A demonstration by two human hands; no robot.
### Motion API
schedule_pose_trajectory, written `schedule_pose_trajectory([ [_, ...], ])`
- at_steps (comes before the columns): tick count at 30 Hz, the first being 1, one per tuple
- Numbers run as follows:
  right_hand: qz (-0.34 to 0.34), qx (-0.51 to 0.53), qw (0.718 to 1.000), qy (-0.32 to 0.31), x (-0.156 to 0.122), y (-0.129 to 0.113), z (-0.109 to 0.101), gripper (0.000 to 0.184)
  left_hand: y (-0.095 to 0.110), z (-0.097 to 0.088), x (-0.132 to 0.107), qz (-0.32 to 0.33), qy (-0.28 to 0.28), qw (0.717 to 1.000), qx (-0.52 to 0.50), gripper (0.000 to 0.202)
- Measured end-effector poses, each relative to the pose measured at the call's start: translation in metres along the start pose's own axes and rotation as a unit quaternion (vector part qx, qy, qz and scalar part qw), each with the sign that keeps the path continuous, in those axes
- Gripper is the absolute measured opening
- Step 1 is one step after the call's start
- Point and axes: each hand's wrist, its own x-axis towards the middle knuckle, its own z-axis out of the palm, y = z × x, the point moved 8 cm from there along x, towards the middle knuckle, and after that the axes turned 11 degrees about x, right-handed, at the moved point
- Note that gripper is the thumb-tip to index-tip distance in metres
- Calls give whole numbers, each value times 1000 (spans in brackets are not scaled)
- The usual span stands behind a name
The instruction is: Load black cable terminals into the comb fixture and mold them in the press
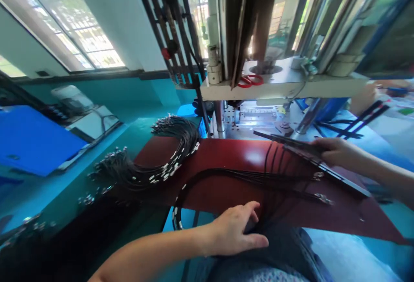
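My right hand (338, 152) is closed around a long, dark metal bar (343, 174) with a bright edge, tilted above the right part of the red-brown board (246, 152). Several thin black cables run down from the bar. My left hand (239, 230) hovers by the board's front edge, above my lap, thumb and fingers apart, with nothing visible in it. Beyond it, a small bunch of black cables (223, 172) lies curved across the board, metal ends (323, 198) to the right. Its white-marked part drops over the front edge.
Two thick bundles of black cables (187, 133) with white tags and metal ends lie at the left. Behind the board stands a press (284, 86) with metal columns; red-handled scissors (250, 80) rest on it. Black strips (365, 120) lie at the right. A blue box (39, 139) stands far left.
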Motion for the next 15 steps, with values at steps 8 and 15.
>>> schedule_pose_trajectory([
  [8, -37, -31, 997, -66, 50, -53, -15, 37, 16, 15, 73, -77, -120, 927, -347, 56],
  [15, -168, -175, 970, -33, 122, -58, -11, 21, 20, -13, 119, -62, -130, 911, -385, 39],
])
